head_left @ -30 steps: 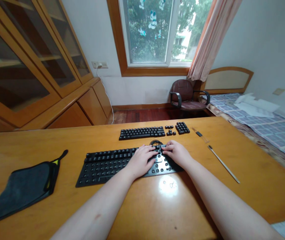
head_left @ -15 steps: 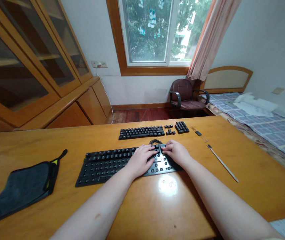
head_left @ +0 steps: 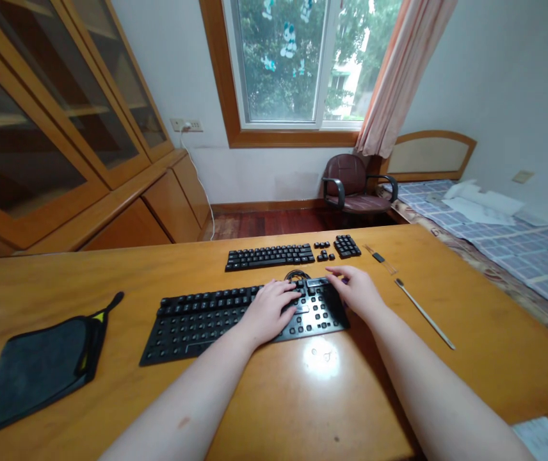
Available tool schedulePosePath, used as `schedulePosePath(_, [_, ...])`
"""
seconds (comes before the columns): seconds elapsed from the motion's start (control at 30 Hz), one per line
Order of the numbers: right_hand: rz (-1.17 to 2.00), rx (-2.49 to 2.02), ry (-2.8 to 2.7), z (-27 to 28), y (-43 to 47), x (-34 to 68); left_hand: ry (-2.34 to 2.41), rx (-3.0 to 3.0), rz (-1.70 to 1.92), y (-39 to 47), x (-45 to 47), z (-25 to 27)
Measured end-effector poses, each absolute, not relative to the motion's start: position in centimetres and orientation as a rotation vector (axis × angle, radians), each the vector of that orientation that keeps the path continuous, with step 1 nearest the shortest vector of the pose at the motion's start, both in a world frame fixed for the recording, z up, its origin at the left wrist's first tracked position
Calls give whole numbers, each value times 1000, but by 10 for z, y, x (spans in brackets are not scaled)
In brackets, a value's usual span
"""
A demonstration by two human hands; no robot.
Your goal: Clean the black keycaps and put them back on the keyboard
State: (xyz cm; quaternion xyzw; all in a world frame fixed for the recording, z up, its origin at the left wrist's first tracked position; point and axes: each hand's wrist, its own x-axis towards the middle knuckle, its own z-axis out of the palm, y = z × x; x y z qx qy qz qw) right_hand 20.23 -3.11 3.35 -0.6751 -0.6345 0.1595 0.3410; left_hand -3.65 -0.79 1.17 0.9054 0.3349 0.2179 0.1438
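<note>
A black keyboard (head_left: pixel 207 321) lies tilted across the desk. Keycaps remain along its back rows, while bare switches show over the rest. My left hand (head_left: pixel 270 308) lies on its right half, fingers spread over the switches. At the keyboard's back right corner is my right hand (head_left: pixel 354 288), index finger and thumb stretched out and apart. A small dark purple bit shows under its fingers, too small to make out. Behind the keyboard, loose black keycaps (head_left: pixel 270 257) sit in layout order, with a number-pad block (head_left: pixel 347 246) at their right. A coiled cable (head_left: pixel 298 275) lies between.
A wire keycap puller (head_left: pixel 378 258) and a thin brush (head_left: pixel 425 314) lie on the desk's right side. A dark cloth pouch (head_left: pixel 43 365) is at the left. Beyond the desk stand an office chair (head_left: pixel 354 186), a bed (head_left: pixel 490 224) and a glass-fronted cabinet (head_left: pixel 120 160).
My right hand has drawn back to the right from the keyboard's top keys, and its fingers have parted. My left hand stays on the keyboard. The whole view has shifted slightly.
</note>
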Motion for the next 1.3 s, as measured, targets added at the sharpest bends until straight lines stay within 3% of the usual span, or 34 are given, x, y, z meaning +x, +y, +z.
schedulePosePath(0.37, [355, -2269, -1417, 86, 38, 270, 951, 2594, 641, -7, -37, 9])
schedulePosePath(0.73, [359, -2496, -1768, 63, 133, 282, 978, 2564, 620, -10, -37, 12])
schedulePosePath(1.3, [409, -2489, -1852, 41, 156, 291, 979, 2530, 639, -11, -36, 14])
